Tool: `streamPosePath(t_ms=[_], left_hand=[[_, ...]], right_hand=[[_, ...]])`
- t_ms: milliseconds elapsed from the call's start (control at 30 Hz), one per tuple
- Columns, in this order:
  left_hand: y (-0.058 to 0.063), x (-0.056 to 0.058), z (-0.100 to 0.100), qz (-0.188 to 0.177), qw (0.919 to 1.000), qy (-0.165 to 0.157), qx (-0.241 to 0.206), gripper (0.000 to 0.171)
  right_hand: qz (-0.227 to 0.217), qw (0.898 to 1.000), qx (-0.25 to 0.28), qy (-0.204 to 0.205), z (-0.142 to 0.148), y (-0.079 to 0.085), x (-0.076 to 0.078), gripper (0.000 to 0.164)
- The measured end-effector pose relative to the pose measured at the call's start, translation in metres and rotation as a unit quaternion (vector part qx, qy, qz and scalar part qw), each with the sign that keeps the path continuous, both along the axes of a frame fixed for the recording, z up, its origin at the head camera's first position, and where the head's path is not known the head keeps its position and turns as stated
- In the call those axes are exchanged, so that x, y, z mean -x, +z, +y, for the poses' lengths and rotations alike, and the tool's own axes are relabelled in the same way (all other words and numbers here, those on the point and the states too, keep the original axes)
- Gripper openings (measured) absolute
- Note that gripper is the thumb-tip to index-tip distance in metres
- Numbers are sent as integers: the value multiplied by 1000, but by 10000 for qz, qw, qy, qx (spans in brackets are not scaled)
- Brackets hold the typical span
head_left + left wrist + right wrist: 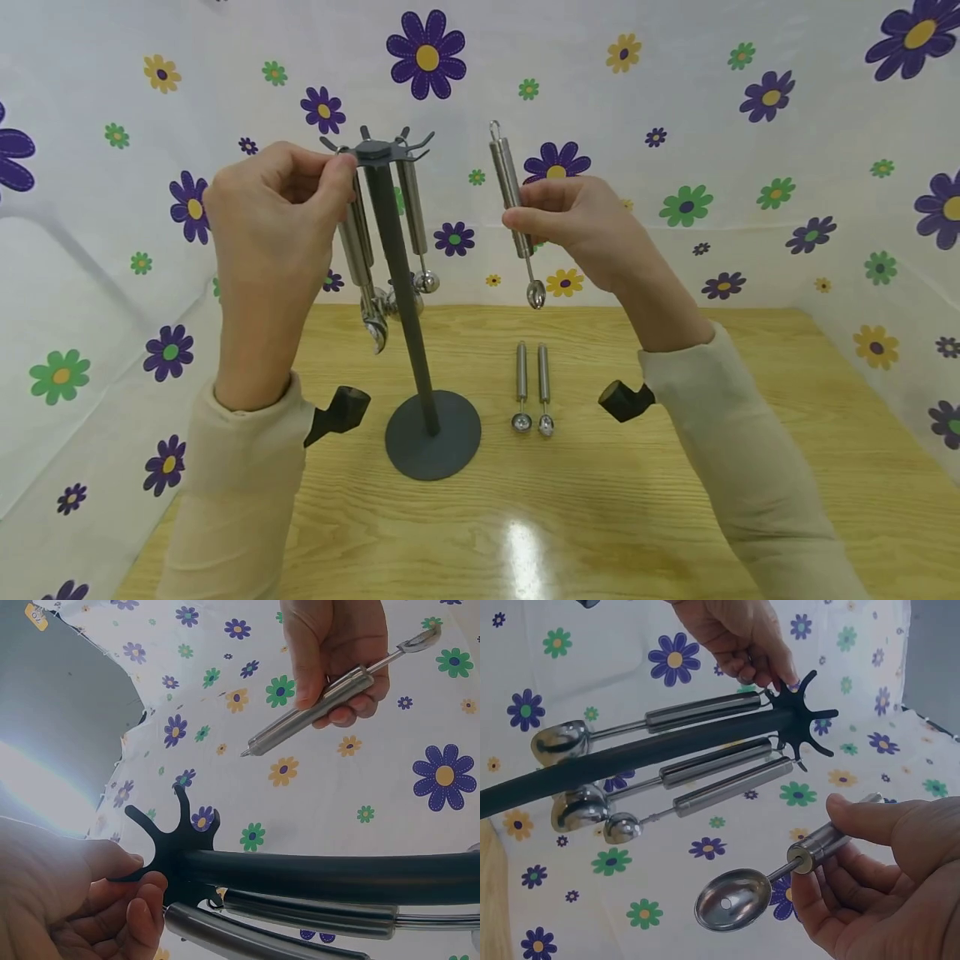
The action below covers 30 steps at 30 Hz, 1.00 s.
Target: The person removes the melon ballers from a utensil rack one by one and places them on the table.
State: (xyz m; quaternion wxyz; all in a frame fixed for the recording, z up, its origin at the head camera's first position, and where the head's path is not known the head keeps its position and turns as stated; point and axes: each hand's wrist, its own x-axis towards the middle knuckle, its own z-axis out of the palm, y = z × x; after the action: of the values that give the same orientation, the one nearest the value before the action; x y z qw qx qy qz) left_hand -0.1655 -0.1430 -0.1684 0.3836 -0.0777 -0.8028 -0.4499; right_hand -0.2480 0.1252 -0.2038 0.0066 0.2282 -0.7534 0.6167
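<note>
My left hand [273, 208] is at the top of a dark grey hook stand [416, 358], its thumb and forefinger pinching one hook arm, as the left wrist view shows. Three steel scoops hang from the stand by their end loops; one hanging scoop [705, 711] is right below the pinched hook. To the right of the stand, my right hand [588, 229] holds a steel melon baller [506, 167] by its handle, between thumb and fingers. Its loop points up and its oval bowl [739, 889], with a small hole, points down. Several hooks on the far side carry nothing.
Two more steel scoops, a left one [522, 371] and a right one [543, 371], lie side by side on the wooden table [600, 517], right of the stand's round base [450, 454]. A flower-printed sheet [465, 108] surrounds the table at the back and sides.
</note>
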Motion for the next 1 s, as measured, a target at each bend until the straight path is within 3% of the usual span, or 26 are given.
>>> streamPosePath(t_ms=[533,767,1000], left_hand=[[-1,0,2,-13,9999,-37,-93,26],[-2,1,2,80,9999,-39,-60,27],[-3,0,0,194,9998,-36,-29,27]], right_hand=[[-678,9952,-282,-647,49,-34,1,29],[-966,9916,-356,-784,71,-60,0,27],[-1224,9888,-444,-723,90,-86,2,38]])
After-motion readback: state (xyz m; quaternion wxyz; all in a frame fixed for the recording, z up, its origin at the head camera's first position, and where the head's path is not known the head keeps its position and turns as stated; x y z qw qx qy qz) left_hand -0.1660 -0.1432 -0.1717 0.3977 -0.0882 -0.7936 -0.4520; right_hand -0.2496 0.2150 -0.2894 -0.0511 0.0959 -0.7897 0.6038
